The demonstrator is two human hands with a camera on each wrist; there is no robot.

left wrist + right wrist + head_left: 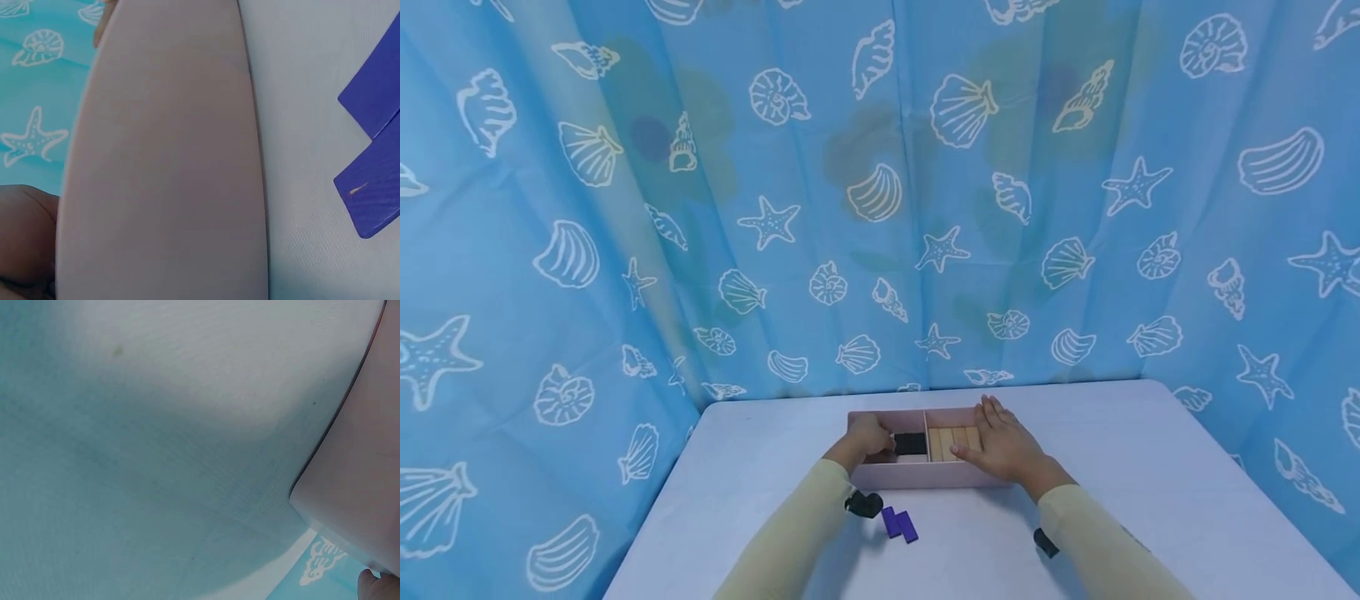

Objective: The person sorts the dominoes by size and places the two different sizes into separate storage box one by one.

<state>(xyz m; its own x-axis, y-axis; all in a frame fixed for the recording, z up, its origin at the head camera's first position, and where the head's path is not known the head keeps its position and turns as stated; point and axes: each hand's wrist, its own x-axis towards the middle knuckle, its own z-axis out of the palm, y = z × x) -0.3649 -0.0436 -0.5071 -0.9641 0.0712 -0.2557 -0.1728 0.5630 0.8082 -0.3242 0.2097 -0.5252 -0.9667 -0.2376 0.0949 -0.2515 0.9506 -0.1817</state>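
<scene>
A pink divided box (932, 477) sits on the table, its front wall large in the left wrist view. Reaching into its left compartment, my left hand (868, 435) has bent fingers beside the black blocks (911, 443). Whether those fingers pinch anything is hidden. Several light wooden blocks (953, 442) lie side by side in the right compartment. My right hand (1006, 443) lies with extended fingers over the box's right end, thumb across the wooden blocks. In the right wrist view, only a bit of that hand (379, 586) shows beyond the box corner (356, 487).
Two purple blocks (900, 524) lie touching on the white table (760, 475) in front of the box, near the left wrist's black strap (863, 503). A blue shell-patterned curtain (880, 250) hangs behind and at both sides.
</scene>
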